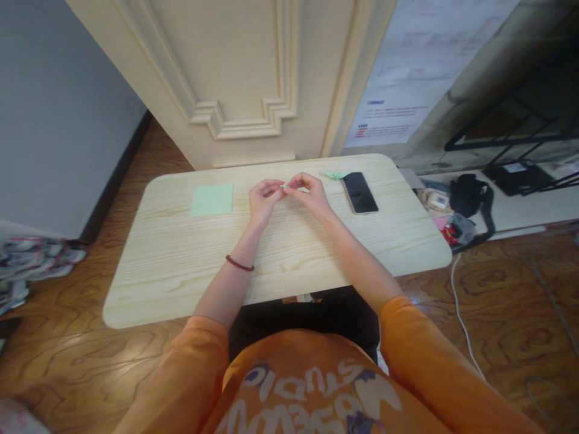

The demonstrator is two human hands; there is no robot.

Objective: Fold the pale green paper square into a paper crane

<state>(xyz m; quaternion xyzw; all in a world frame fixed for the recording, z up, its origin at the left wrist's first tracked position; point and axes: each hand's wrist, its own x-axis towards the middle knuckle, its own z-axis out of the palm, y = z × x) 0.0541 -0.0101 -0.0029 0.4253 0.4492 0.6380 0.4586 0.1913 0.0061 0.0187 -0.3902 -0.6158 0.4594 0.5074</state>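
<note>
Over the middle of the table, my left hand (pixel 265 202) and my right hand (pixel 310 191) meet at their fingertips. Between them they pinch a small folded piece of green paper (pixel 284 186), mostly covered by the fingers. Left of my left hand lies a flat pale green square of paper (pixel 212 199). To the right of my right hand sits a folded green paper piece with pointed ends (pixel 335 175), by the top of a dark phone (pixel 360 193) that lies flat.
The light wood table (pixel 181 265) has rounded corners and stands against a cream panelled door (pixel 235 66). Beyond its right end, a low shelf (pixel 515 211) carries a black bag and small items. A white cable (pixel 462 316) runs down to the wooden floor. Shoes (pixel 38 259) lie at far left.
</note>
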